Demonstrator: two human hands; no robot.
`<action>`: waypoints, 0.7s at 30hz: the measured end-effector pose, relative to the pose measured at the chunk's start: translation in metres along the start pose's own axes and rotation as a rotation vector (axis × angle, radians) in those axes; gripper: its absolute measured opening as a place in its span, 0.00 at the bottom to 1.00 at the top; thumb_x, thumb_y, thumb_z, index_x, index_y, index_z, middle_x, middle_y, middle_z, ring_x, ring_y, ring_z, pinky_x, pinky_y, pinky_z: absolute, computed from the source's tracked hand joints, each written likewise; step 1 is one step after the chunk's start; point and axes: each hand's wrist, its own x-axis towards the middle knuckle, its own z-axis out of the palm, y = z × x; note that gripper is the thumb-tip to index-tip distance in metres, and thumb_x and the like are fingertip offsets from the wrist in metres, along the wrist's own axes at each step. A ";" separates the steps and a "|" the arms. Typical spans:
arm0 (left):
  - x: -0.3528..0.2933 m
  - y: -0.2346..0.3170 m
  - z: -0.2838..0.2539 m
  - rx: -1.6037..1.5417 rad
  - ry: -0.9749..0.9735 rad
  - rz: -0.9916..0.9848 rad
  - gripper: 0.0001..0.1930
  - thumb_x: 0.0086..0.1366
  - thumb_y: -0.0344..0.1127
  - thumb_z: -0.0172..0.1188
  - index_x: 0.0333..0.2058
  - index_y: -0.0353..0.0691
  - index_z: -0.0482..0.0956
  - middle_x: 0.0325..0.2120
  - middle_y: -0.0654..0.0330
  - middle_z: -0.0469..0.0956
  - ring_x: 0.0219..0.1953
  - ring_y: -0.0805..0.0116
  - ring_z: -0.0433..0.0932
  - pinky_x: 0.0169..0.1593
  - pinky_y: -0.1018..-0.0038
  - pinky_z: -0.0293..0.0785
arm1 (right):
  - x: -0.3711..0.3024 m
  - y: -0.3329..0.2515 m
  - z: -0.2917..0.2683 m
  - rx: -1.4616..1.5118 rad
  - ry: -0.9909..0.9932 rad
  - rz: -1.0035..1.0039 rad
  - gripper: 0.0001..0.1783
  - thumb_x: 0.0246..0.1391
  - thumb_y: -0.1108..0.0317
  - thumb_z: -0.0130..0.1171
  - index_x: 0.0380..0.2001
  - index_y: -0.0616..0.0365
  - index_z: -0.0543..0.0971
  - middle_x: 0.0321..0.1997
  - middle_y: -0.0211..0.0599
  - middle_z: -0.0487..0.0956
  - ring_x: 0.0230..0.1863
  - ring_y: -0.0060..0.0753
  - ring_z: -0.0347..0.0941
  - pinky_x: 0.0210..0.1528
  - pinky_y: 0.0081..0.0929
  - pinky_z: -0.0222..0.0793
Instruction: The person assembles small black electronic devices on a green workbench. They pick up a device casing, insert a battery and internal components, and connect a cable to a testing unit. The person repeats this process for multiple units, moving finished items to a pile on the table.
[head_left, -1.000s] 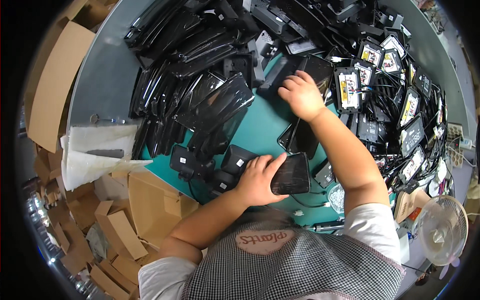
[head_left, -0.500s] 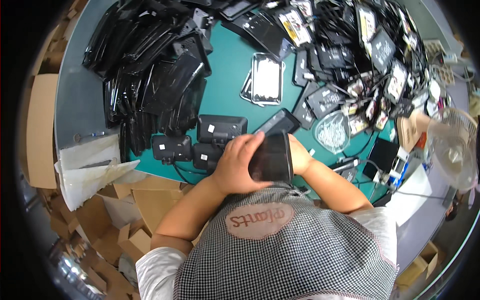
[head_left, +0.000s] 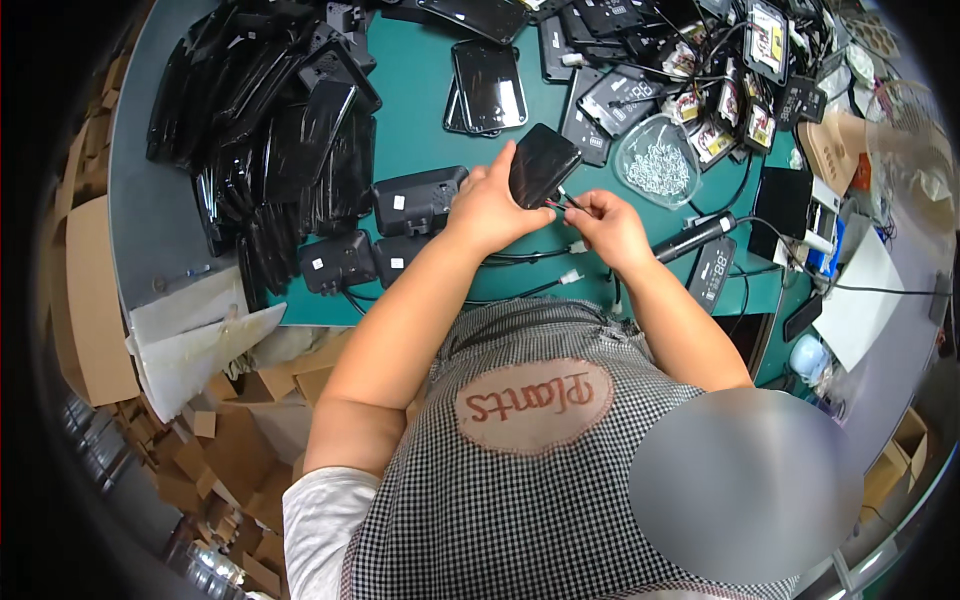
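**Hands at work over a crowded green bench**

At the green table (head_left: pixel 420 95), beside a heap of black plastic sleeves (head_left: pixel 270 130), your left hand (head_left: pixel 487 208) grips a black device (head_left: pixel 541 163) above the tabletop. Your right hand (head_left: pixel 608 224) pinches its thin wires (head_left: pixel 566 201) just beside it.

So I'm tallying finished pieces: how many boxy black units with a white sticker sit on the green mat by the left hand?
3: one beside the left hand, one lower left, one between them, partly behind the forearm. More may be hidden in the bagged pile.
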 end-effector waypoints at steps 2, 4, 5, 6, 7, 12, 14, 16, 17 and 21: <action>0.009 -0.001 0.012 0.218 0.078 -0.007 0.60 0.41 0.60 0.72 0.71 0.50 0.50 0.56 0.45 0.68 0.60 0.48 0.69 0.61 0.60 0.67 | 0.006 0.004 0.010 -0.133 0.032 0.057 0.07 0.55 0.69 0.63 0.34 0.60 0.79 0.25 0.31 0.79 0.23 0.22 0.74 0.26 0.24 0.68; 0.016 -0.005 0.017 0.247 0.035 -0.030 0.60 0.41 0.61 0.72 0.71 0.53 0.50 0.56 0.46 0.68 0.59 0.49 0.69 0.61 0.59 0.66 | 0.014 0.013 0.018 -0.349 0.099 0.000 0.08 0.53 0.66 0.63 0.32 0.59 0.79 0.28 0.42 0.80 0.28 0.37 0.78 0.31 0.31 0.71; 0.018 -0.007 0.019 0.260 0.014 -0.042 0.59 0.41 0.61 0.72 0.71 0.54 0.51 0.56 0.46 0.69 0.59 0.49 0.70 0.61 0.59 0.66 | 0.016 0.020 0.019 -0.427 0.128 -0.053 0.09 0.52 0.65 0.63 0.33 0.59 0.79 0.29 0.43 0.81 0.30 0.40 0.78 0.33 0.33 0.72; 0.020 -0.007 0.022 0.274 -0.004 -0.044 0.60 0.41 0.62 0.73 0.71 0.54 0.50 0.57 0.46 0.68 0.60 0.49 0.69 0.62 0.58 0.64 | 0.018 0.027 0.019 -0.505 0.155 -0.107 0.09 0.52 0.64 0.63 0.33 0.58 0.79 0.31 0.44 0.81 0.31 0.43 0.78 0.35 0.35 0.72; 0.021 -0.005 0.023 0.301 -0.006 -0.052 0.60 0.41 0.62 0.73 0.71 0.55 0.50 0.57 0.46 0.68 0.60 0.50 0.69 0.62 0.58 0.64 | 0.018 0.031 0.021 -0.585 0.185 -0.161 0.10 0.52 0.64 0.63 0.33 0.58 0.80 0.32 0.45 0.81 0.33 0.46 0.78 0.37 0.37 0.73; 0.026 -0.001 0.027 0.346 0.004 -0.080 0.60 0.41 0.61 0.73 0.71 0.56 0.50 0.57 0.47 0.68 0.60 0.50 0.69 0.61 0.58 0.64 | 0.019 0.050 0.027 -0.481 0.266 -0.516 0.10 0.53 0.63 0.62 0.35 0.56 0.82 0.35 0.42 0.81 0.37 0.48 0.78 0.41 0.40 0.74; 0.028 -0.002 0.026 0.335 -0.007 -0.098 0.60 0.41 0.61 0.74 0.71 0.56 0.50 0.57 0.47 0.68 0.60 0.51 0.69 0.61 0.58 0.65 | 0.015 0.046 0.024 -0.544 0.214 -0.573 0.09 0.54 0.63 0.61 0.35 0.54 0.82 0.36 0.41 0.81 0.38 0.48 0.78 0.41 0.41 0.74; 0.028 -0.001 0.026 0.332 -0.012 -0.107 0.60 0.41 0.61 0.74 0.71 0.56 0.50 0.57 0.47 0.68 0.60 0.51 0.69 0.61 0.58 0.65 | 0.011 0.043 0.021 -0.639 0.155 -0.527 0.08 0.55 0.62 0.59 0.34 0.53 0.83 0.36 0.40 0.82 0.38 0.47 0.78 0.41 0.42 0.74; 0.027 0.001 0.026 0.334 -0.011 -0.107 0.60 0.41 0.60 0.74 0.71 0.56 0.50 0.56 0.48 0.68 0.60 0.51 0.69 0.61 0.58 0.64 | 0.014 0.044 0.020 -0.659 0.149 -0.484 0.09 0.55 0.61 0.59 0.34 0.52 0.83 0.36 0.40 0.82 0.38 0.48 0.79 0.41 0.42 0.74; 0.024 0.004 0.024 0.332 -0.028 -0.098 0.60 0.41 0.59 0.74 0.71 0.56 0.50 0.56 0.48 0.68 0.60 0.52 0.68 0.62 0.57 0.64 | 0.035 0.032 0.015 -0.616 0.033 -0.090 0.13 0.53 0.56 0.59 0.34 0.53 0.83 0.37 0.43 0.83 0.37 0.50 0.79 0.41 0.43 0.75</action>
